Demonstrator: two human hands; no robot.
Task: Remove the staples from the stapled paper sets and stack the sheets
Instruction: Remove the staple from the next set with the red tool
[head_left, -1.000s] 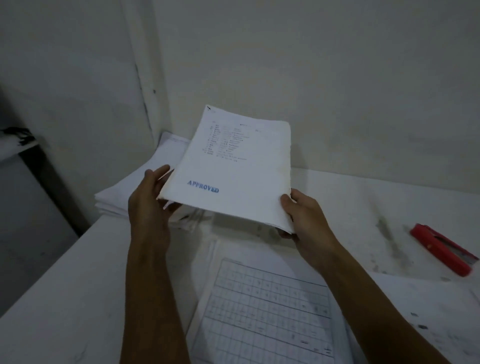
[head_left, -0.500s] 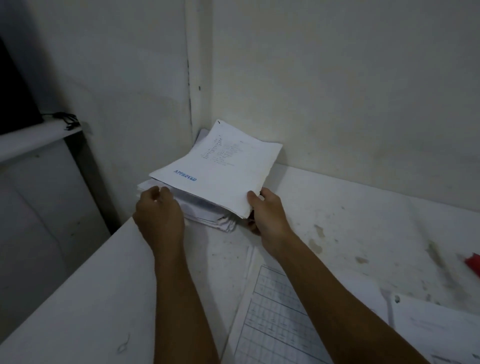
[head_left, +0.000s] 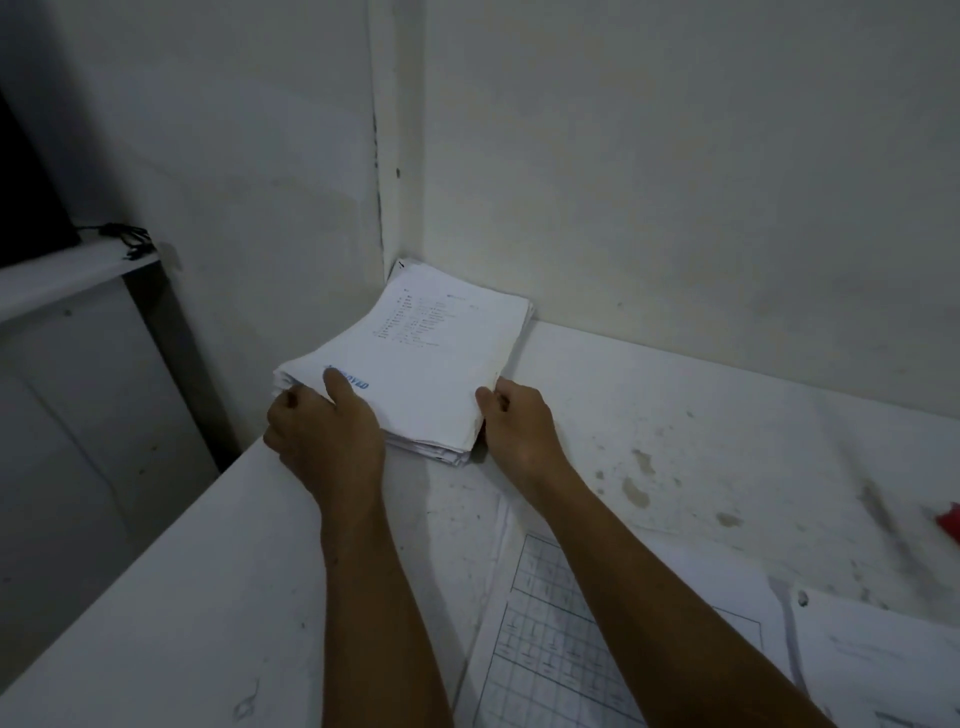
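A thick stack of white sheets lies in the table's far left corner against both walls; its top sheet bears printed lines and a blue stamp. My left hand grips the stack's near left corner, thumb lying over the stamp. My right hand holds the near right corner, thumb on top and fingers against the side. A paper printed with a grid lies near me between my forearms. The tip of a red staple tool shows at the right edge.
The white table is stained and scuffed. Another sheet with a punched hole lies at the lower right. A white ledge with a black cable on it juts from the left wall, below which the floor drops away.
The sheets that I held raised in both hands have been carried left and set down on the corner stack. Both hands now rest at its near corners.
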